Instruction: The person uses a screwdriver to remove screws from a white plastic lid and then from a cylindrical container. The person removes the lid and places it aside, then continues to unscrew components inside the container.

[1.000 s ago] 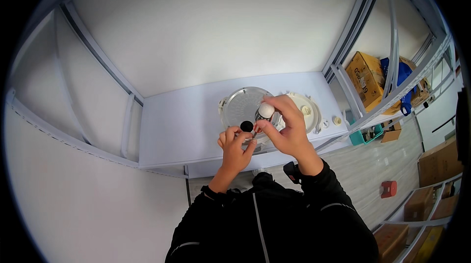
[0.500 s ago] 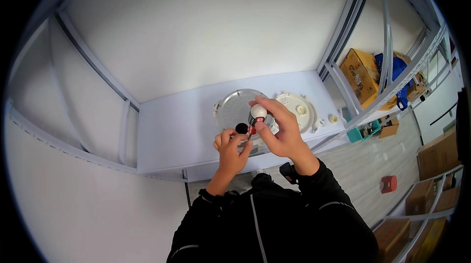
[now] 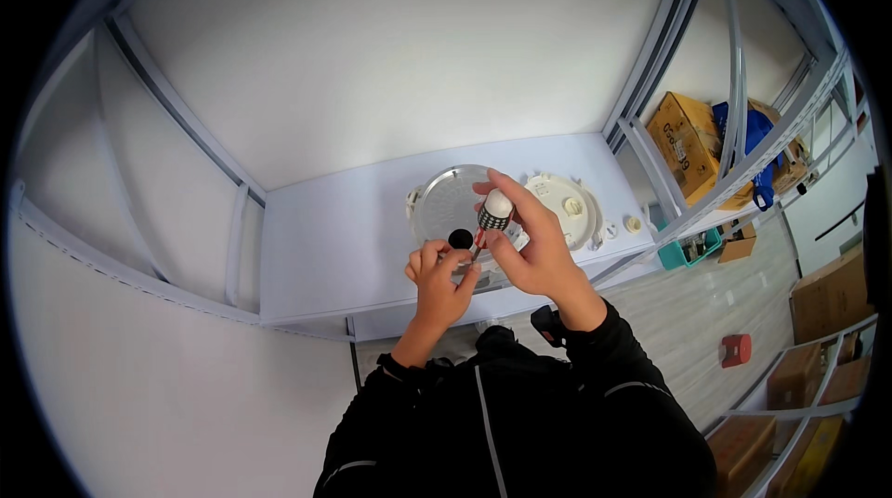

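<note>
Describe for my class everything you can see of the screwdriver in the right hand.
The screwdriver has a thick, plastic-looking handle: rounded white end, black-and-white checked band, then red toward a thin shaft. It slants, white end to the upper right, seen partly against a round silvery disc. The right hand grips the handle; the left hand is at the lower end, where the tip cannot be made out.

White wall (image 3: 400,52), pale wood-grain floor (image 3: 650,331), metal rack (image 3: 652,38).

Yellow-brown cardboard box (image 3: 688,152), teal crate (image 3: 671,259)
</note>
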A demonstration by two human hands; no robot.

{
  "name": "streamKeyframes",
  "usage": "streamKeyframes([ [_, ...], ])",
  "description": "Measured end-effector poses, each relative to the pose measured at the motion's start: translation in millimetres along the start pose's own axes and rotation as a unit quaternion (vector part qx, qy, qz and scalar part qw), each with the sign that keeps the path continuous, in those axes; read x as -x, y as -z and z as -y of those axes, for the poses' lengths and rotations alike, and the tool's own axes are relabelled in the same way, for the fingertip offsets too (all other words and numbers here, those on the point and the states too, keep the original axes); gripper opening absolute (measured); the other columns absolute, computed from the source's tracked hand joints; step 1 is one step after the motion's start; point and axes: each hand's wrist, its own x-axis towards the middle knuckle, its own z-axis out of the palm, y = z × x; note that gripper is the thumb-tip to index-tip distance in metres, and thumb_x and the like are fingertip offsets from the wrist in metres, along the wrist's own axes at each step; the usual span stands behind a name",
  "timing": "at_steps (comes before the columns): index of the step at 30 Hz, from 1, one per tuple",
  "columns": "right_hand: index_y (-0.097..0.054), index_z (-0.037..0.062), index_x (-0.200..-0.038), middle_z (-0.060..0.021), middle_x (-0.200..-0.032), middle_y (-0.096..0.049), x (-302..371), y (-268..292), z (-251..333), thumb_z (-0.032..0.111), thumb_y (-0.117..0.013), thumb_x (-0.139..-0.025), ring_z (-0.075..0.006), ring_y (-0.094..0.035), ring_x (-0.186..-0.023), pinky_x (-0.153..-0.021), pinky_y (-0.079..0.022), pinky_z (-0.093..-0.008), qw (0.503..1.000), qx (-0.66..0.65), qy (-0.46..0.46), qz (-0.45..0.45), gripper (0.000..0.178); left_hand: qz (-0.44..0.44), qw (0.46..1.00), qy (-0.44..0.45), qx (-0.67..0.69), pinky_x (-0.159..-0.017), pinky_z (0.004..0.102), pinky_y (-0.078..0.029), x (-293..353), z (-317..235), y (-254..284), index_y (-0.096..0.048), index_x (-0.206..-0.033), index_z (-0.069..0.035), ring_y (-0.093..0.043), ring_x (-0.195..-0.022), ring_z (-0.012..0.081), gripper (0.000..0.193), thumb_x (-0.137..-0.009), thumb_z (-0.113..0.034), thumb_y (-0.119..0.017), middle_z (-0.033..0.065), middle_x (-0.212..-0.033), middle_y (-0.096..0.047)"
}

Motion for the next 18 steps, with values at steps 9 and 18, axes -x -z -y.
streamKeyframes([
  [9, -0.049, 0.0052, -0.163, -0.0187, -0.134, -0.074, -1, 0, 7, 0.011, -0.085, -0.093, -0.0288, -0.073, -0.102, -0.089, -0.058, -0.0355, 0.997, 0.052, -0.059, 0.011, 0.078, -0.006, 1.0, -0.012, -0.007, -0.099, 0.0443, -0.03, -2, -1, 2, -0.08, -0.101, -0.021, -0.048, -0.115, 0.0254, 0.019, -0.085, -0.026, -0.087, -0.0018, -0.115, -0.061],
  [18, -0.045, 0.0042, -0.165, -0.0161, -0.125, -0.076, 2, -1, 2, 0.007, -0.081, -0.097, -0.0238, -0.074, -0.105, -0.098, -0.057, -0.037, 0.999, 0.039, -0.012, 0.027, 0.077, -0.005, 0.998, -0.06, -0.031, -0.096, 0.0424, -0.03, -15, -5, 17, -0.083, -0.093, -0.019, -0.052, -0.112, 0.022, 0.017, -0.079, -0.024, -0.092, -0.0057, -0.109, -0.065],
])
